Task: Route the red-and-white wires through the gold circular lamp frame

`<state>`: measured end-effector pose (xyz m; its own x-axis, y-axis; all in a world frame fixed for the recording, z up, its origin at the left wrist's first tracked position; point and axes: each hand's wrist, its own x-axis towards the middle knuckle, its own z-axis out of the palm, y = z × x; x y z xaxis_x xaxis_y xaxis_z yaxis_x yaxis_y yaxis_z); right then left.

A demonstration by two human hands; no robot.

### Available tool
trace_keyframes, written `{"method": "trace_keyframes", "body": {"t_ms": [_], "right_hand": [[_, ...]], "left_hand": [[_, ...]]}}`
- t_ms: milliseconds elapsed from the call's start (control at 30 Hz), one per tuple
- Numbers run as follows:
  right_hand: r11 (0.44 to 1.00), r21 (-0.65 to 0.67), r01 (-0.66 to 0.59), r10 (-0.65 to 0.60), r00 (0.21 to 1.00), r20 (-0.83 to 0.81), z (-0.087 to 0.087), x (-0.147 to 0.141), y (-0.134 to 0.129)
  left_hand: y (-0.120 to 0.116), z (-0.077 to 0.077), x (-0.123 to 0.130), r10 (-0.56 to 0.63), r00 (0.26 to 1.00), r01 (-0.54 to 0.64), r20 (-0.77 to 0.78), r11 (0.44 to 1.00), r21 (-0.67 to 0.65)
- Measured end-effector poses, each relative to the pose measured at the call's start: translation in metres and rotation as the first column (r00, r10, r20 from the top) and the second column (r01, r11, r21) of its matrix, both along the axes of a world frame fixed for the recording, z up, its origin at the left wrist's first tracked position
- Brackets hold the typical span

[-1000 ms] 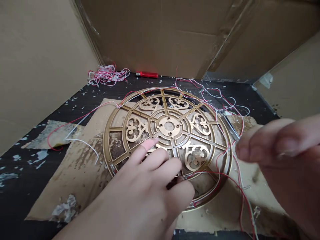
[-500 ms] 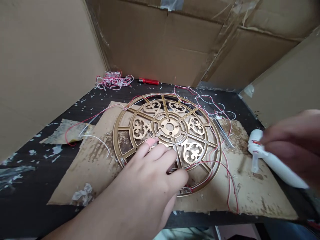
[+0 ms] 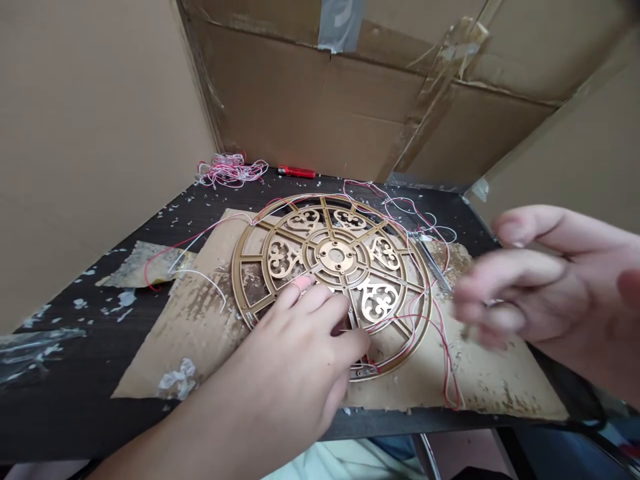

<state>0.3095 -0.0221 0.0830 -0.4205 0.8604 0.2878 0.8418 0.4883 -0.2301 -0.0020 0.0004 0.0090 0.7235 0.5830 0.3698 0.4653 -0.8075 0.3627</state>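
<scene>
Stained cardboard (image 3: 197, 340) covers my black table (image 3: 65, 400) right in front of me, and a gold-coloured metal filigree wheel (image 3: 237, 273) lies flat on it. My left hand (image 3: 285, 350) rests over the wheel's lower part, fingers (image 3: 320, 299) curled, their tips pressing on the spokes near the lower rim. My knuckles hide whatever is under them, so I can't tell if they're pinching anything. A pink finger cot (image 3: 303, 283) covers my index fingertip. My right hand (image 3: 525, 287) is up off the cardboard, just past the wheel's right edge, its fingers loosely bent and partly open. It's blurred, so I can't tell if it has something small in it.

Thin red and white wires (image 3: 440, 347) cross the wheel, loop around its right side and trail off left across the cardboard. Just beyond the upper right rim, a slim metal tool (image 3: 434, 265) lies among them. Farther back on the table, a tangled bundle of pink and white wire (image 3: 230, 170) sits near a red lighter (image 3: 296, 172), against cardboard walls (image 3: 310, 100) patched with grey tape (image 3: 340, 23).
</scene>
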Motion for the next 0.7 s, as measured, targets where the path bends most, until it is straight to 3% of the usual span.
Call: {"method": "trace_keyframes", "body": {"t_ms": [300,467,700], "right_hand": [[0.999,0.027,-0.023,0.021,0.998,0.058,-0.038,-0.033,0.018],[0.999,0.032,-0.016,0.013,0.997,0.075,-0.036,-0.029,0.021],[0.993,0.099,-0.064,0.05,0.989,0.137,-0.02,-0.034,0.02]], "left_hand": [[0.0,0.003,0.001,0.012,1.0,-0.012,-0.001,1.0,-0.015],[0.003,0.004,0.001,-0.001,1.0,0.001,-0.002,0.999,-0.034],[0.0,0.003,0.0,-0.001,1.0,0.001,-0.002,1.0,-0.029]]}}
